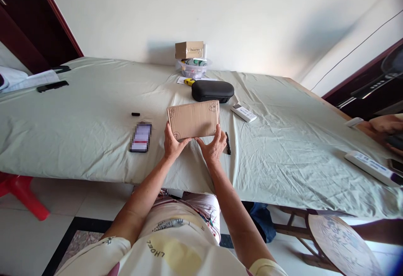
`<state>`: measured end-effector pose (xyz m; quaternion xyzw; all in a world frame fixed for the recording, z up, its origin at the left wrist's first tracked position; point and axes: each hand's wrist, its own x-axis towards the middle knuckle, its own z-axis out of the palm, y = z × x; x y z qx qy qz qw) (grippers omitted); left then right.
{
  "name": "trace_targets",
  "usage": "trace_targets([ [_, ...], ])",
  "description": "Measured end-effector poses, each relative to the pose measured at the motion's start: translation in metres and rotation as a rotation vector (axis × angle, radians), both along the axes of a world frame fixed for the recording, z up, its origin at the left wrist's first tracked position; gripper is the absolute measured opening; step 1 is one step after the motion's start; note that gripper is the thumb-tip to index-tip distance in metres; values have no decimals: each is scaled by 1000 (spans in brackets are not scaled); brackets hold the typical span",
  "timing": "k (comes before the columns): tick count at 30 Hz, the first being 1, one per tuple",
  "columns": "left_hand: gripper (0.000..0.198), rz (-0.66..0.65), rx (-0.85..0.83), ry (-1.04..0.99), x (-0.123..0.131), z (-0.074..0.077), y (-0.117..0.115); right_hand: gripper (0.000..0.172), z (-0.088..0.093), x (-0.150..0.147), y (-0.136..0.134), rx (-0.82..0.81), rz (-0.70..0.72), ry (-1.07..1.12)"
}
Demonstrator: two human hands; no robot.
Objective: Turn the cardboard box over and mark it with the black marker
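A brown cardboard box (193, 121) with dark curly drawings in its corners is held between my two hands over the cloth-covered table. My left hand (173, 144) grips its near left corner, thumb along the front edge. On the near right corner, my right hand (214, 145) does the same, and the two thumbs almost meet. Just right of that hand lies a black pen (228, 143). Its likely cap, a small black piece (135, 114), rests to the left, above a phone (141, 137) with a lit, blurred screen. The fingers under the box are hidden.
Behind the box sit a black zip case (212, 90), a yellow item (189, 82) and a clear tub (193, 70) with a carton (189, 50) on top. A white-and-grey pack (244, 113) lies right. Another person's hand (387, 123) shows at the far right edge.
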<state>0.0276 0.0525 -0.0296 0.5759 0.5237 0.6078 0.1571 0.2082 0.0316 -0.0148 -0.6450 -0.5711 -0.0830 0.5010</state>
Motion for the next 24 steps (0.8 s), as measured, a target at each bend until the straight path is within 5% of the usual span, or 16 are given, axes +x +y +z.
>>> trace_targets([
  [10, 113, -31, 34, -91, -15, -5, 6, 46, 5, 19, 2, 145, 100, 258],
  [24, 61, -45, -50, -225, -26, -7, 18, 49, 3, 24, 5, 75, 149, 478],
])
